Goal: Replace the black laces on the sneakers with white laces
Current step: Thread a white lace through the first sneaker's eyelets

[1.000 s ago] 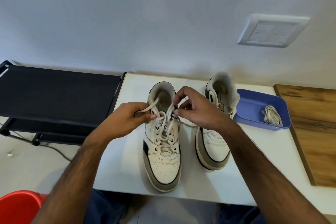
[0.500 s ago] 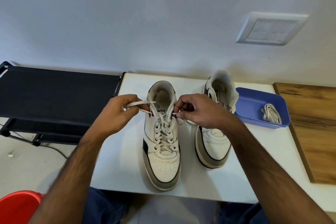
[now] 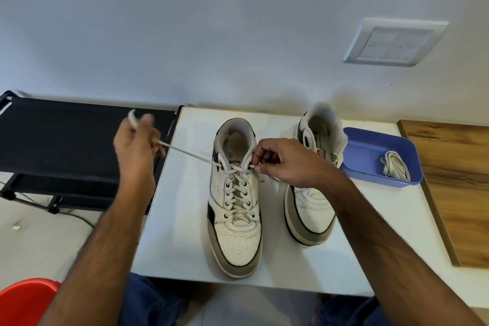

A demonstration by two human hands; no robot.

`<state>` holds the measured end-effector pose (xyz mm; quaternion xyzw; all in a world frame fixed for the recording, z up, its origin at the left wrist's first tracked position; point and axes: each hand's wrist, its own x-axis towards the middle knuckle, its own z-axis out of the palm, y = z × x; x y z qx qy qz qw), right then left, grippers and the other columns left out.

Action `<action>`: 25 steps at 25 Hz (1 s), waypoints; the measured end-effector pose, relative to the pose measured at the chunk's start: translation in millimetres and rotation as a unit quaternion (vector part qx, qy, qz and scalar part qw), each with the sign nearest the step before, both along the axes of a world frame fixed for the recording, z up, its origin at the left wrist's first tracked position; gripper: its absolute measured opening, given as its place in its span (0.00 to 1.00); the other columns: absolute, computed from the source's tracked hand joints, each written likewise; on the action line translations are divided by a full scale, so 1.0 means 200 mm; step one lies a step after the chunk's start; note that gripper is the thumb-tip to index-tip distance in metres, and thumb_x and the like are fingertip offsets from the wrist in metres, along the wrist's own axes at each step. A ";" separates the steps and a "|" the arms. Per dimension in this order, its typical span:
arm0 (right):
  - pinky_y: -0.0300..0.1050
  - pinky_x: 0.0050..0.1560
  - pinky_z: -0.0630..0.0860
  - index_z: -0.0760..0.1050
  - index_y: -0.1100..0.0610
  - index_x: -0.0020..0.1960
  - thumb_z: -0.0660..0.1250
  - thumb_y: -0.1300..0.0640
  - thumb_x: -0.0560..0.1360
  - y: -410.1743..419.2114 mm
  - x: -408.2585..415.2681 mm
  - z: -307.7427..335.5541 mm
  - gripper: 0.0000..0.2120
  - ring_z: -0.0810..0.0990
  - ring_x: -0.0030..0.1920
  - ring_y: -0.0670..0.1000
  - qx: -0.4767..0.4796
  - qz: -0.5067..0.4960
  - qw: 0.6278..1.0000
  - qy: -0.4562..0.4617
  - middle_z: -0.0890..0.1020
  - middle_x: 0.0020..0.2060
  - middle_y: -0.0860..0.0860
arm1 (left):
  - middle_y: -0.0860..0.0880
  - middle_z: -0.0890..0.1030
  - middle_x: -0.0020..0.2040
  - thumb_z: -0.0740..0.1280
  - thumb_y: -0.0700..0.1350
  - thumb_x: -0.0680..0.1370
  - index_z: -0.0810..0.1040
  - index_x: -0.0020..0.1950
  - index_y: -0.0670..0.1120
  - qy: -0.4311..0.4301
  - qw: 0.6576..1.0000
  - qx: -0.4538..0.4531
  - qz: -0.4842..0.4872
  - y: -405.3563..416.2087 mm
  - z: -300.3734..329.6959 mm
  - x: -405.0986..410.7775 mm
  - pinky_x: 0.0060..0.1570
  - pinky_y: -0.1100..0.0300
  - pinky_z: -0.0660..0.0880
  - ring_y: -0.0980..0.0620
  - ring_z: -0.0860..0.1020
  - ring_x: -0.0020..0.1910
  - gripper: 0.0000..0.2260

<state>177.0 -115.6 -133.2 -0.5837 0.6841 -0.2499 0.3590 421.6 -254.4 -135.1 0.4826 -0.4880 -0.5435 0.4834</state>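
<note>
Your left grip [image 3: 136,144] is closed around one end of the white lace [image 3: 190,154], drawn taut out past the worktop [image 3: 180,219] edge; its tip blurs above your knuckles. Your right grip [image 3: 280,160] pinches the other lace end at the top eyelet of the left sneaker [image 3: 235,209], which is laced in white. Your right forearm hides the throat of the right sneaker [image 3: 315,209], so its lacing cannot be made out. A coiled white lace [image 3: 394,167] lies in the blue tray [image 3: 370,145].
</note>
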 end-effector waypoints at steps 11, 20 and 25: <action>0.42 0.58 0.70 0.78 0.48 0.47 0.71 0.57 0.77 0.00 0.00 -0.01 0.05 0.76 0.51 0.40 -0.055 0.031 0.996 0.067 0.78 0.47 0.42 | 0.55 0.77 0.41 0.69 0.52 0.78 0.77 0.42 0.60 -0.310 0.831 -0.201 -0.416 0.04 -0.06 -0.05 0.40 0.66 0.72 0.53 0.77 0.42 0.05; 0.41 0.56 0.68 0.79 0.51 0.49 0.71 0.59 0.78 0.02 -0.08 0.00 0.03 0.75 0.52 0.38 -0.046 0.075 0.994 0.069 0.79 0.47 0.39 | 0.57 0.82 0.48 0.69 0.41 0.80 0.83 0.52 0.48 -0.328 0.822 -0.260 -0.387 0.03 -0.09 -0.04 0.46 0.60 0.75 0.54 0.78 0.49 0.04; 0.48 0.65 0.73 0.76 0.51 0.49 0.69 0.60 0.79 0.02 -0.09 -0.01 0.05 0.79 0.55 0.45 -0.039 0.068 0.997 0.016 0.82 0.50 0.43 | 0.59 0.85 0.50 0.69 0.43 0.80 0.84 0.53 0.49 -0.320 0.839 -0.194 -0.394 0.01 -0.07 -0.02 0.52 0.53 0.77 0.54 0.80 0.50 0.05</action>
